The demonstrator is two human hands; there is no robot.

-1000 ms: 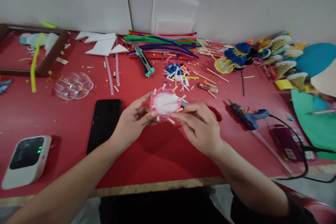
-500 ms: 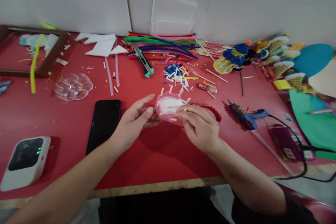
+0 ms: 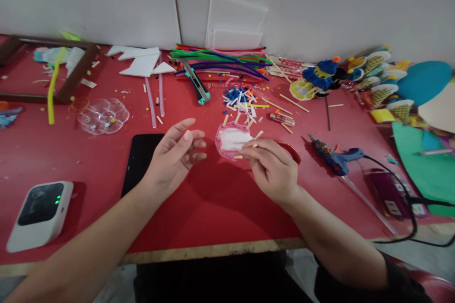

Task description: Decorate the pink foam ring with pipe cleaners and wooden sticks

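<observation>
A white oval piece point(image 3: 234, 139) with a pink rim and several short pale sticks around its edge is held up over the red table. My right hand point(image 3: 272, 165) pinches it at its right side, fingers pressed together. To its left, my left hand point(image 3: 174, 156) is apart from it, fingers spread and curved, holding nothing. The black phone point(image 3: 142, 156) lies partly behind my left hand. Behind my right hand shows part of a red loop-shaped handle point(image 3: 292, 150).
Pipe cleaners point(image 3: 220, 60), a cutter knife point(image 3: 195, 83) and blue and white scraps point(image 3: 240, 99) lie at the back. A glue gun point(image 3: 332, 155) with its cable is at the right. A white device point(image 3: 42, 215) and a clear tray point(image 3: 103, 116) are at the left.
My left hand has moved left, away from the oval piece, and its fingers have spread. The oval piece has shifted slightly right in my right hand.
</observation>
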